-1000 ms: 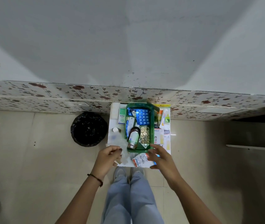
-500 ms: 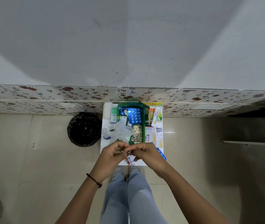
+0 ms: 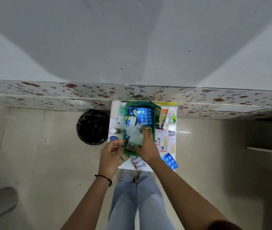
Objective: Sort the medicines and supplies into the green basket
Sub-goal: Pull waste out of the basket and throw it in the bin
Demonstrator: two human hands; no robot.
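The green basket (image 3: pixel 154 123) stands on a small white table (image 3: pixel 115 107) against the wall. In it lie a blue blister pack (image 3: pixel 142 115) and a crumpled clear plastic bag (image 3: pixel 132 134). My right hand (image 3: pixel 146 146) reaches into the basket's near end, thumb and fingers around the bag. My left hand (image 3: pixel 111 151) hovers at the basket's near left corner with its fingers curled; whether it holds anything is unclear. Outside the basket lie a small brown bottle (image 3: pixel 115 130), a blue lid (image 3: pixel 113 138), a red-and-white strip (image 3: pixel 138 163) and another blue blister pack (image 3: pixel 170 161).
A green-and-white box (image 3: pixel 121 115) lies left of the basket. Plaster boxes (image 3: pixel 166 138) and a cotton-bud packet (image 3: pixel 169 114) lie to its right. A black-lined bin (image 3: pixel 93 127) stands on the floor left of the table. My legs are below the table's near edge.
My hands were together in front of the basket holding the clear bag. The right hand has since moved forward into the basket with the bag, and the left hand has drawn apart to the left.
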